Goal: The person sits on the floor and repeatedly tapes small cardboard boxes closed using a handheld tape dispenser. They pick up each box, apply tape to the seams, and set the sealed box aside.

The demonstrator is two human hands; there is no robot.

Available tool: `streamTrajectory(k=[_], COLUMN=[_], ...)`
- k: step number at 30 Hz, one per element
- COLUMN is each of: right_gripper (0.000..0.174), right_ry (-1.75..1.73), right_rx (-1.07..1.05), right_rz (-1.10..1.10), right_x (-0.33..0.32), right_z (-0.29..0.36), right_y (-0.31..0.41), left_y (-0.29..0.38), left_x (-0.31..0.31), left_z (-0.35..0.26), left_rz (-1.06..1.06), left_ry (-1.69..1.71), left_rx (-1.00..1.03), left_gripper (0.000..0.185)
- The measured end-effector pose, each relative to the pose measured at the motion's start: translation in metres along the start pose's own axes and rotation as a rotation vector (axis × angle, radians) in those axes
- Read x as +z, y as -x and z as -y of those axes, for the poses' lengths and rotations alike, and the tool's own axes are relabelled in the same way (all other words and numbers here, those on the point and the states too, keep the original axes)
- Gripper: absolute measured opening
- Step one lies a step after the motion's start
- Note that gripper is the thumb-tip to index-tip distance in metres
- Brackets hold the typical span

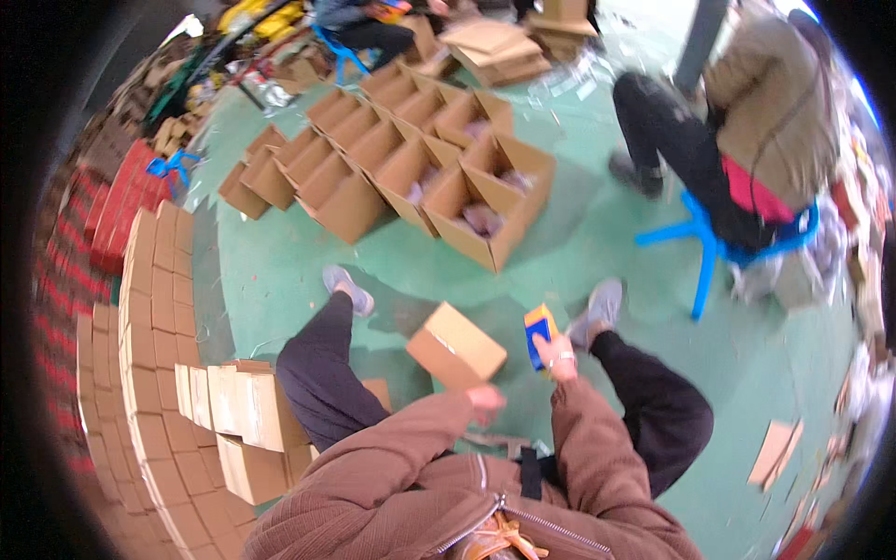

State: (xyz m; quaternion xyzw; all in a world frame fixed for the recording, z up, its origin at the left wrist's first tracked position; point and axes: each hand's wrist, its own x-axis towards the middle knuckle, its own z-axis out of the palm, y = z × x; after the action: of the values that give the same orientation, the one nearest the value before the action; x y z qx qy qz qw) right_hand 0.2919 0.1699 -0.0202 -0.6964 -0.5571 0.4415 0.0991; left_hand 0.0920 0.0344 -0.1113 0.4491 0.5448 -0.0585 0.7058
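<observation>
A small closed cardboard box (458,346) is in front of me, between my legs, with a pale strip along its top edge. My left hand (486,404) is just below the box's near corner. It is blurred, and I cannot tell whether it touches the cardboard. To the right of the box, my right hand (555,355) grips a blue-and-orange block-shaped object (539,336), its thumb over the blue side. Motion blur hides what exactly this object is.
Open divided cartons (490,210) stand ahead, some with wrapped items inside. Stacked cardboard boxes (150,315) line my left, with loose boxes (252,413) beside my leg. A person (763,126) sits on a blue stool (707,238) at right. Cardboard scraps (773,451) lie on the green floor.
</observation>
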Motion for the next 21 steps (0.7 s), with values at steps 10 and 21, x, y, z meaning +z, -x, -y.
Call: streamTrajectory(k=[10, 21], right_gripper=[0.054, 0.053], right_ry=[0.219, -0.044], right_rx=[-0.259, -0.387], right_rz=[0.222, 0.132], right_x=[0.079, 0.066], right_z=[0.05, 0.096], right_y=[-0.055, 0.006], left_y=[0.1, 0.117], left_x=[-0.076, -0.087], left_z=[0.046, 0.035], left_rz=[-0.631, -0.442], left_ry=[1.234, 1.562], left_rx=[-0.189, 0.588], left_gripper=[0.044, 0.054])
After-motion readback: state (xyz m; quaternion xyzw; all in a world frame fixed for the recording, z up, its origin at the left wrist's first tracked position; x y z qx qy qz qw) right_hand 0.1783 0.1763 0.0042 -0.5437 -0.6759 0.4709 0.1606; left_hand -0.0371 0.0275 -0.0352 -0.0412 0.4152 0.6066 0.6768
